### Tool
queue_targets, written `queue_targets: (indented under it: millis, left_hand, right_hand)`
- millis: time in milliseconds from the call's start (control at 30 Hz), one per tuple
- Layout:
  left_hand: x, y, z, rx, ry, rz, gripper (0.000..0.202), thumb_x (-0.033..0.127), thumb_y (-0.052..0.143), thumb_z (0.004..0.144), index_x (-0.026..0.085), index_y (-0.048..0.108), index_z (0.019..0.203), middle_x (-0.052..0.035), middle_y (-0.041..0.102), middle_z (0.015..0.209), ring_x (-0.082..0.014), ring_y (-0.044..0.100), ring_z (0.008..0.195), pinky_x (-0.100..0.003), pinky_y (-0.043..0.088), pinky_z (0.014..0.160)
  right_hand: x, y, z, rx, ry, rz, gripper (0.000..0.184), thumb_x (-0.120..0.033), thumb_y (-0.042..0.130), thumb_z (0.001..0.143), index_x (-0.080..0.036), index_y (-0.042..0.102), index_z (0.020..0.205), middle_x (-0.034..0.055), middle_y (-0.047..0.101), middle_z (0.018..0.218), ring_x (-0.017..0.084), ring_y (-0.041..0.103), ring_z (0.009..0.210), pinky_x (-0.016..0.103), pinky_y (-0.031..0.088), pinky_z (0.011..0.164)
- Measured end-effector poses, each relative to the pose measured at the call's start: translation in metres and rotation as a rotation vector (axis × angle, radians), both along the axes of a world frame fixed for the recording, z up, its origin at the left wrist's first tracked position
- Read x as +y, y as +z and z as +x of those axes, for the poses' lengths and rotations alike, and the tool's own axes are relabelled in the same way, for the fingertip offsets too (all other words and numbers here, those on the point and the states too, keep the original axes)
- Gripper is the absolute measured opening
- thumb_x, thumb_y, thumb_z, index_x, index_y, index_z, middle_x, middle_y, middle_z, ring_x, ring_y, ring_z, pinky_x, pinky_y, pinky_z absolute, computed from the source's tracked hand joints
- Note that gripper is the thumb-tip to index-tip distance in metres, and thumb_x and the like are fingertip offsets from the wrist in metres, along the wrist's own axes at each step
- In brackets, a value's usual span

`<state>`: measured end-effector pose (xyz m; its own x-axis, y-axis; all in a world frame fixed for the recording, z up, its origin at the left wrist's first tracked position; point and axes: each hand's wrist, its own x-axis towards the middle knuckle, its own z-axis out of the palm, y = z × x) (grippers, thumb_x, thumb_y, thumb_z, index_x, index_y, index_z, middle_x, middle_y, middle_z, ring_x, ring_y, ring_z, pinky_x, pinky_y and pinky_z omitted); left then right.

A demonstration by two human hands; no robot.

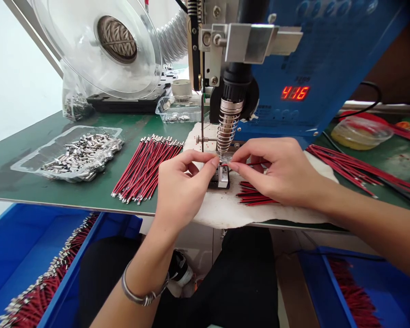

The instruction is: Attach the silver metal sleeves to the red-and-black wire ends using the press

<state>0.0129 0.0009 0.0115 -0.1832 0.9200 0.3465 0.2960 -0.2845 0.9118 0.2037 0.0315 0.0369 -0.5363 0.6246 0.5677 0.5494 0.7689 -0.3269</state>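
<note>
My left hand (182,187) is closed in a pinch, thumb against forefinger, at the left of a small metal fixture block (223,177). Whatever sits between those fingertips is too small to make out. From the right, my right hand (276,166) pinches a thin red-and-black wire (258,164) whose end points toward the block. Directly above the fingertips hangs a soldering iron (230,120) wrapped in a coil spring. A thin upright solder feed tube (202,123) stands just left of it. Below my right hand, a bundle of red-and-black wires (253,195) lies on a whitish cloth (222,214).
Left on the green table are wires with metal ends (146,168) and a clear tray (30,166) of metal connectors. A blue machine (276,116) reading 416 stands behind. More wires (348,168) lie right. Blue bins (17,255) hold wires below the table edge.
</note>
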Motion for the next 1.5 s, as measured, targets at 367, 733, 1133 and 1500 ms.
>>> queue_targets:
  millis: [367,733,1133,1500]
  left_hand:
    - [-0.0004,-0.0014,-0.0025,-0.059,-0.022,-0.031,0.017,0.035,0.081,0.080,0.019,0.081,0.083,-0.0048,0.075,0.081,-0.0158,0.065,0.071,-0.024,0.046,0.058]
    - [0.0011,-0.0016,-0.0032,-0.026,-0.043,-0.010,0.018,0.037,0.079,0.082,0.019,0.080,0.084,-0.0053,0.076,0.081,-0.0160,0.064,0.069,-0.025,0.045,0.056]
    - [0.0013,-0.0043,-0.0058,-0.112,-0.087,-0.028,0.020,0.037,0.080,0.082,0.018,0.080,0.088,-0.0041,0.075,0.079,-0.0152,0.062,0.068,-0.026,0.045,0.060]
    - [0.0031,-0.0055,-0.0077,-0.098,-0.119,-0.078,0.024,0.040,0.081,0.081,0.019,0.082,0.093,-0.0051,0.075,0.080,-0.0159,0.059,0.065,-0.027,0.041,0.057]
  right_hand:
    - [-0.0012,0.0001,0.0003,-0.002,-0.006,0.012,0.008,-0.018,0.067,0.090,-0.019,0.071,0.083,-0.0019,0.071,0.074,0.010,0.054,0.055,0.028,0.041,0.057]
    - [-0.0010,0.0017,0.0016,-0.008,-0.004,0.019,0.008,-0.017,0.068,0.089,-0.018,0.072,0.082,-0.0019,0.070,0.072,0.010,0.053,0.055,0.027,0.041,0.056]
    - [-0.0019,0.0026,0.0014,-0.022,-0.024,0.009,0.009,-0.019,0.066,0.090,-0.020,0.071,0.082,-0.0018,0.071,0.073,0.011,0.053,0.054,0.028,0.040,0.057]
    - [-0.0016,0.0022,0.0021,-0.029,-0.029,-0.002,0.009,-0.021,0.065,0.090,-0.022,0.070,0.082,-0.0006,0.073,0.075,0.014,0.057,0.057,0.030,0.042,0.057]
